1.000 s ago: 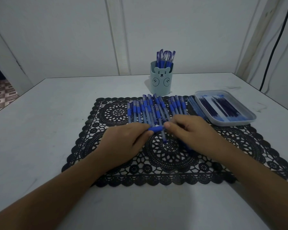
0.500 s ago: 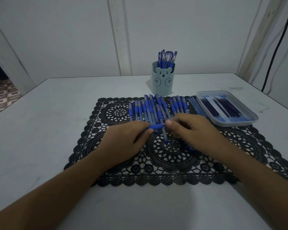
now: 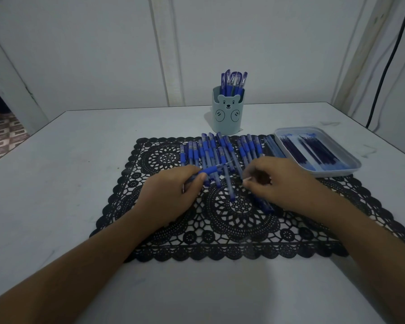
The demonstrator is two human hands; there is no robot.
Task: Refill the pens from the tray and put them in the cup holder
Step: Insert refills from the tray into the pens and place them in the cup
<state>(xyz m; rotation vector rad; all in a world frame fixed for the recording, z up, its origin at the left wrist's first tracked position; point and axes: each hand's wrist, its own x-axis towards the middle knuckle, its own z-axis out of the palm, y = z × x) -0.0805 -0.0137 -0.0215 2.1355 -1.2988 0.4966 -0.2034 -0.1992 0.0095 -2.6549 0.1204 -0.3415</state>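
My left hand grips a blue-gripped pen by its barrel, and a thin refill tip pokes out of the grip toward the right. My right hand is a short gap to the right, fingers curled, thumb and forefinger pinching a small pen tip piece that barely shows. Behind both hands a row of blue pens lies on the black lace mat. The bear-faced cup holder stands behind the mat with several pens in it. A grey tray of dark refills sits at right.
Another blue pen lies on the mat, partly under my right hand. The white table ends at a wall behind the cup. A black cable hangs down the wall at far right. A doorway with tiled floor opens at far left.
My hands met on the pen's blue grip before. Now my right hand has pulled away to the right, and the refill tip shows bare beyond the grip.
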